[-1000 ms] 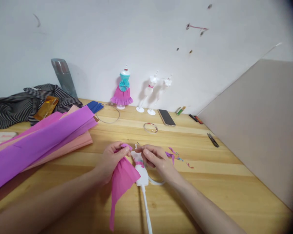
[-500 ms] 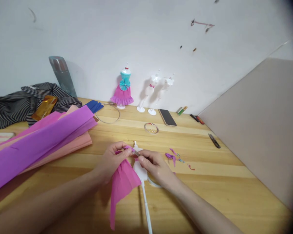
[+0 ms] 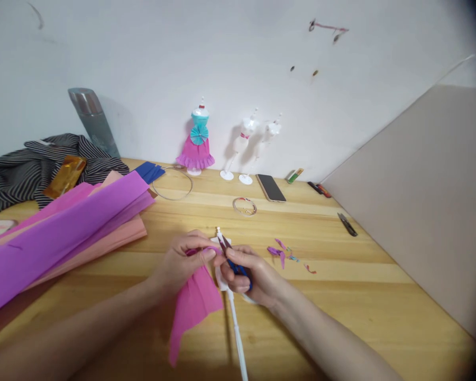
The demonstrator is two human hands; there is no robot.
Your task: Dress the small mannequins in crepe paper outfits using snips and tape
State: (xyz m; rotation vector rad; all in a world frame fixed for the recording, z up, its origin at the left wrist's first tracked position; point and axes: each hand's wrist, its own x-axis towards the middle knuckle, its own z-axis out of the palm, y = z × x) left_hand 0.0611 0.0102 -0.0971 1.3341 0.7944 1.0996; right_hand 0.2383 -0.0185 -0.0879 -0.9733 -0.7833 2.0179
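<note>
My left hand [image 3: 182, 262] pinches the top of a pink crepe paper piece [image 3: 192, 307] against a small white mannequin [image 3: 221, 275] that lies on the wooden table [image 3: 341, 296]. My right hand [image 3: 248, 272] grips small blue-handled snips [image 3: 232, 259], their blades pointing up toward the mannequin's neck beside the left fingertips. The mannequin's white stand rod [image 3: 238, 344] runs toward me between my forearms.
Folded purple, pink and salmon crepe sheets [image 3: 63, 233] lie at left. A dressed mannequin [image 3: 196, 140], two bare mannequins [image 3: 246, 148], a phone [image 3: 270, 188], wire rings [image 3: 245, 206], paper scraps [image 3: 285, 254], a second pair of snips [image 3: 347, 225], striped cloth [image 3: 35, 166] and a flask [image 3: 93, 121] sit further back. A grey board [image 3: 420, 201] leans at right.
My right hand has turned and closed lower over the mannequin, and the blue-handled snips now show in it. The left hand keeps pinching the pink paper. The view shifted slightly.
</note>
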